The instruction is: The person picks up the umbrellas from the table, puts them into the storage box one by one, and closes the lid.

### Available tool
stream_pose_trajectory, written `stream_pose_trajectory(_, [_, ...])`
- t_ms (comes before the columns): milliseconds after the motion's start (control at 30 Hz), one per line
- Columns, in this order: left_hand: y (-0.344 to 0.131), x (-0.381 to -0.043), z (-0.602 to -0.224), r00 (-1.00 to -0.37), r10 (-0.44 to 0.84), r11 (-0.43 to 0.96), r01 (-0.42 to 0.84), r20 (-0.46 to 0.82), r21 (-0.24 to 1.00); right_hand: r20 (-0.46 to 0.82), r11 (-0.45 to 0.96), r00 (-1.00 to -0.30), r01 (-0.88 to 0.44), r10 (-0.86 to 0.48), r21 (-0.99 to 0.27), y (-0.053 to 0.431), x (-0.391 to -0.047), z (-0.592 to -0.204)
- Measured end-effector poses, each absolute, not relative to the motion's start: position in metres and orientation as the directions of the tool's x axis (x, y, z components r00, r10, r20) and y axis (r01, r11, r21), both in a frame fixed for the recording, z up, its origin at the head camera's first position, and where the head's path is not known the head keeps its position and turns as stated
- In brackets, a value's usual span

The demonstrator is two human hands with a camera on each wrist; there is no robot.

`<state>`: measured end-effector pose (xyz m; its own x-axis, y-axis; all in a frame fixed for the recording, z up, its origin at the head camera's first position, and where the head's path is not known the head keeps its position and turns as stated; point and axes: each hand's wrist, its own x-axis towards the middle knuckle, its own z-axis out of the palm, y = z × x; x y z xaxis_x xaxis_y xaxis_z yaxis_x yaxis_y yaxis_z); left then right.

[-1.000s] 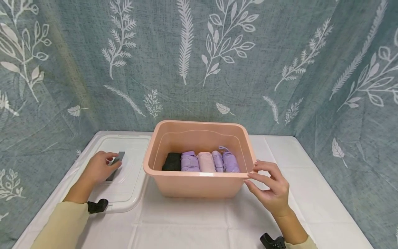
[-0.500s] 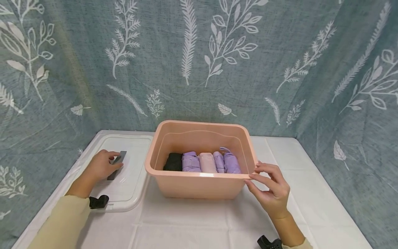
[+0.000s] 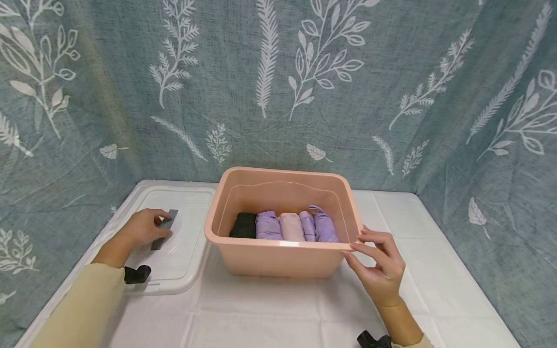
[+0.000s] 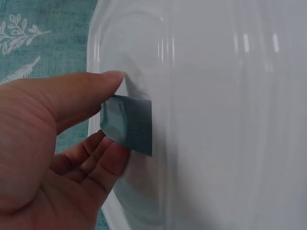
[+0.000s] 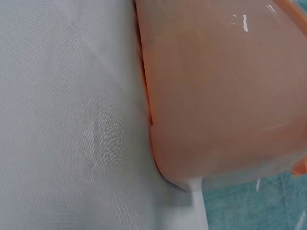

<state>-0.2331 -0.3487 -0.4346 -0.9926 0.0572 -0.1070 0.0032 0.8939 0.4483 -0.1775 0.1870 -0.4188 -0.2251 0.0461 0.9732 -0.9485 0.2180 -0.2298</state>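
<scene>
My left hand (image 3: 141,229) is over a white translucent lid (image 3: 187,261) lying on the left. Its thumb and fingers pinch the edges of a grey rectangular piece (image 4: 139,124) on that lid. What this piece is, I cannot tell. My right hand (image 3: 383,266) pinches the front right corner of a peach plastic bin (image 3: 278,263) between thumb and fingers. Upright in the bin's front half stand several rolled or folded bundles: a black one (image 3: 243,225), a pink one (image 3: 292,227) and purple ones (image 3: 325,228). The right wrist view shows the bin's side, but not the hand.
Bin and lid lie on a table with a creased white cloth (image 3: 256,309). A blue-green curtain (image 3: 235,96) with white leaf prints hangs behind and along both sides. The lid's right edge is close beside the bin's left side.
The view has shifted very slightly. Both hands keep their places, the left on the grey piece and the right on the bin's rim.
</scene>
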Motion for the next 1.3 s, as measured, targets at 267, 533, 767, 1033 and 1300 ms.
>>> stream_pose_trajectory(267, [-0.351,-0.238,-0.435,-0.988,0.033,0.873,-0.043,-0.148,0.485,0.971,0.224,-0.231,-0.945,0.052,-0.237,0.189,-0.180,-0.422])
stream_pose_trajectory(533, [-0.354,-0.235,-0.440,-0.990,0.013,0.857,-0.063,-0.143,0.511,0.969,0.232,-0.243,-0.941,0.043,-0.247,0.189,-0.179,-0.423])
stream_pose_trajectory(767, [-0.353,-0.234,-0.443,-0.996,-0.011,0.851,-0.054,-0.085,0.523,0.969,0.213,-0.240,-0.945,0.061,-0.247,0.187,-0.180,-0.423])
stream_pose_trajectory(1033, [-0.352,-0.229,-0.450,-0.998,-0.058,0.844,-0.053,-0.007,0.533,0.966,0.201,-0.251,-0.945,0.061,-0.258,0.186,-0.179,-0.423])
stream_pose_trajectory(1300, [-0.347,-0.229,-0.453,-0.996,-0.073,0.837,-0.032,0.053,0.547,0.965,0.209,-0.258,-0.942,0.058,-0.264,0.188,-0.181,-0.425])
